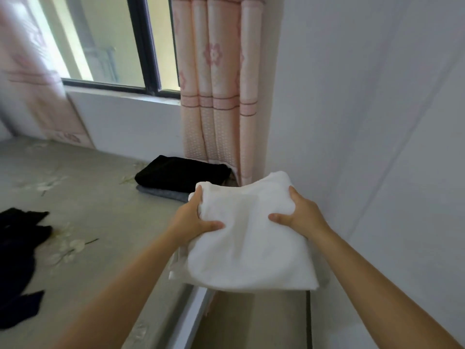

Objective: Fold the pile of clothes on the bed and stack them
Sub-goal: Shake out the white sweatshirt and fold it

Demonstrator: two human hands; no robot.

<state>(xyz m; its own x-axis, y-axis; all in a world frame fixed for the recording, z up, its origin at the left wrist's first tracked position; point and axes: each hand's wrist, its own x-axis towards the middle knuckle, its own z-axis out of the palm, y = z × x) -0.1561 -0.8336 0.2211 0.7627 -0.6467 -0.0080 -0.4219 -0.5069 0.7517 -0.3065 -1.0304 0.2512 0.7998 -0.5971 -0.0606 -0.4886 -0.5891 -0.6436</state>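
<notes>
A folded white garment [249, 245] is held in the air over the bed's right edge. My left hand [193, 220] grips its left side and my right hand [299, 215] grips its right side, thumbs on top. Just beyond it, a folded black garment [181, 173] lies on top of a folded grey one [163, 193], forming a small stack on the bed [100, 210] by the curtain. A loose pile of dark clothes [20, 260] lies unfolded at the left edge of the view.
A pink patterned curtain [219, 96] hangs behind the stack, beside a dark-framed window [146, 46]. A white wall [364, 122] runs along the right. A narrow gap of floor [251, 321] lies between the bed's edge and the wall.
</notes>
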